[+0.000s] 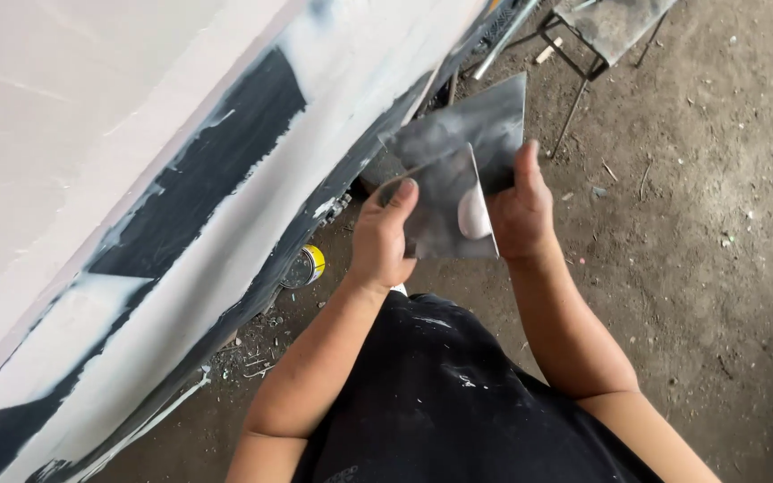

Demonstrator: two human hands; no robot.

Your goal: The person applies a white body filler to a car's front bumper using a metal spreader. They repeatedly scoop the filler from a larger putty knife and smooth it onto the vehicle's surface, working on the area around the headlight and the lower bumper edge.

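My left hand (pixel 379 240) grips a thin grey metal spreader blade (pixel 445 210) by its left edge. A dab of white filler putty (pixel 474 216) sits on that blade near its right side. My right hand (pixel 522 213) holds a second grey metal blade (pixel 480 125), which lies behind and above the first, thumb pointing up along it. The two blades overlap and touch. Both hands are in front of my chest, just right of a white-filled, partly black vehicle panel (pixel 181 179).
A round tin with a yellow band (pixel 304 266) lies on the dirt floor under the panel. A metal-framed stand (pixel 601 31) is at the top right. Brown dirt floor (pixel 709 268) spreads to the right. Debris lies below the panel's edge.
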